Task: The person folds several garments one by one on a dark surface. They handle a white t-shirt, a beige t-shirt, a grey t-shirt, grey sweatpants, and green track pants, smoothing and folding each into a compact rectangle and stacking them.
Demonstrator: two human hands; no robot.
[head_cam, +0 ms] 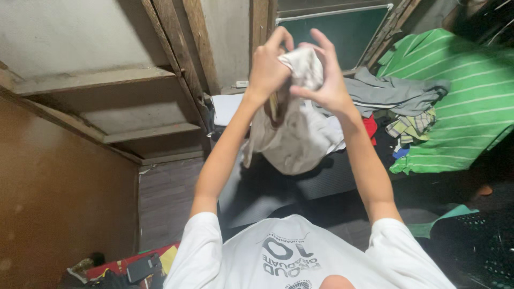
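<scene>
I hold a beige, off-white garment (pixel 292 136) up in front of me with both arms raised. My left hand (pixel 267 67) grips its bunched top edge from the left. My right hand (pixel 325 75) pinches the same bunched cloth from the right, fingers spread above it. The rest of the garment hangs down loosely between my forearms, over a dark flat surface (pixel 278 192). I wear a white short-sleeved shirt with dark print (pixel 292 257).
A pile of clothes lies at the right: a green striped cloth (pixel 466 96), a grey garment (pixel 396 93), plaid and red pieces. Wooden beams (pixel 176 53) and a green board (pixel 348 32) stand behind. A brown panel (pixel 59 198) fills the left. A black mesh basket (pixel 476 246) sits bottom right.
</scene>
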